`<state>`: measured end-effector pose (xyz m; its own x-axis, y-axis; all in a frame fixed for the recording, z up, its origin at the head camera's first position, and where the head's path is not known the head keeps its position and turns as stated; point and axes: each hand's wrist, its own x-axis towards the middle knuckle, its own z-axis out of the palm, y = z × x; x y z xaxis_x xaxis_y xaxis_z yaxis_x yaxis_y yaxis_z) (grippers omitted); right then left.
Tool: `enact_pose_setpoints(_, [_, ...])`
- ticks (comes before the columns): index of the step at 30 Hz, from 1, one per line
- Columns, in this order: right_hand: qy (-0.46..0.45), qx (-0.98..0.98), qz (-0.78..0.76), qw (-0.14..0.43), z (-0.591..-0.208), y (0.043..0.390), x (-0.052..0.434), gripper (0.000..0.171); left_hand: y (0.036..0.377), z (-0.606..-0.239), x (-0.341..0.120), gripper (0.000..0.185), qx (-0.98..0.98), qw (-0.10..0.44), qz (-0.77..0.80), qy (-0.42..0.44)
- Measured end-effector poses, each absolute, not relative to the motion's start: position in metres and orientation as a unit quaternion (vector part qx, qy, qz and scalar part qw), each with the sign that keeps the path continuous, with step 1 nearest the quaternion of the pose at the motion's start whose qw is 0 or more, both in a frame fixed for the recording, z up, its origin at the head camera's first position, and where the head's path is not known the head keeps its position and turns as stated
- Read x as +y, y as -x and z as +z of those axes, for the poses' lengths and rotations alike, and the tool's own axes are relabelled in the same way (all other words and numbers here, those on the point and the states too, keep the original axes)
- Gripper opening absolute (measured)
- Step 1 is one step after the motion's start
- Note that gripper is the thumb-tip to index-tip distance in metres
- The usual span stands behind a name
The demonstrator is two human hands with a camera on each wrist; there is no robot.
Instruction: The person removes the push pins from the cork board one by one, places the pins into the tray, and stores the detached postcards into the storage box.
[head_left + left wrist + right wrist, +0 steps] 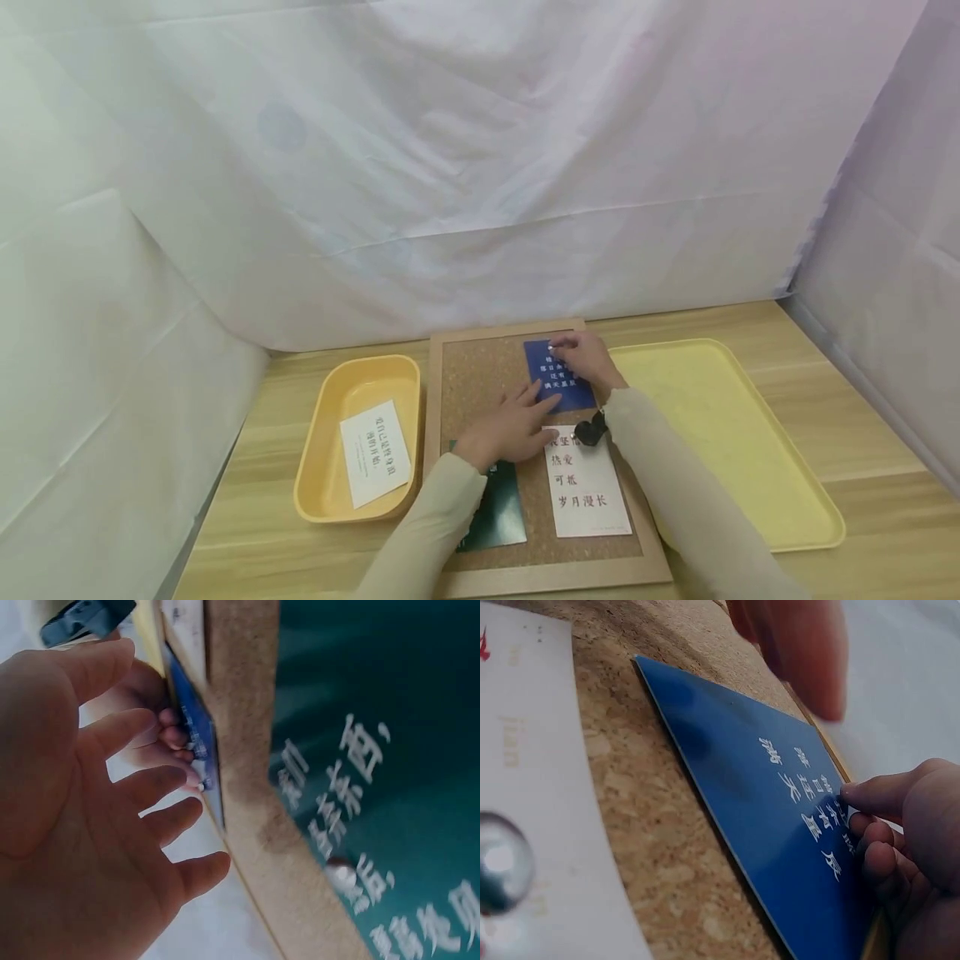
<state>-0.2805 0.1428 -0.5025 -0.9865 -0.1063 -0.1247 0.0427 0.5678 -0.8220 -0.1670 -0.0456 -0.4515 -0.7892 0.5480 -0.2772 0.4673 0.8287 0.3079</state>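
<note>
A blue card [570, 398] with white characters lies on the upper right of a framed corkboard [480, 367]. At its top edge my right hand [591, 364] pinches a small silvery pushpin [201, 786], mostly hidden by the fingers. My left hand [506, 427] is spread over the middle of the board, its fingertips overlapping the blue card's lower left edge in the head view. Below lies a white card [588, 508] with red characters, with a round silver pin [501, 859] on it. A dark green card [498, 512], partly under the left forearm, also bears a pin [342, 873].
Left of the board stands a yellow-orange tray [318, 475] holding a white card [375, 454] with dark print. On the right a flat pale yellow tray [735, 450] lies beside the board, partly behind the right sleeve. White cloth [487, 167] hangs behind the wooden table [247, 533].
</note>
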Motion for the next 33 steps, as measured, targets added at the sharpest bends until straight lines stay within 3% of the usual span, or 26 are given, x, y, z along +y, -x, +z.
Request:
enact_pose_setpoints(18, [-0.001,0.884,-0.463,0.063,-0.508,0.281,0.14,0.026,0.175,-0.474,-0.029,0.064,0.949,0.176,0.05,-0.258])
enact_pose_setpoints(33, [-0.064,0.86,-0.498,0.088,-0.501,0.282,0.138,0.019,0.172,-0.474,-0.025,0.063,0.951,0.174,0.014,-0.255])
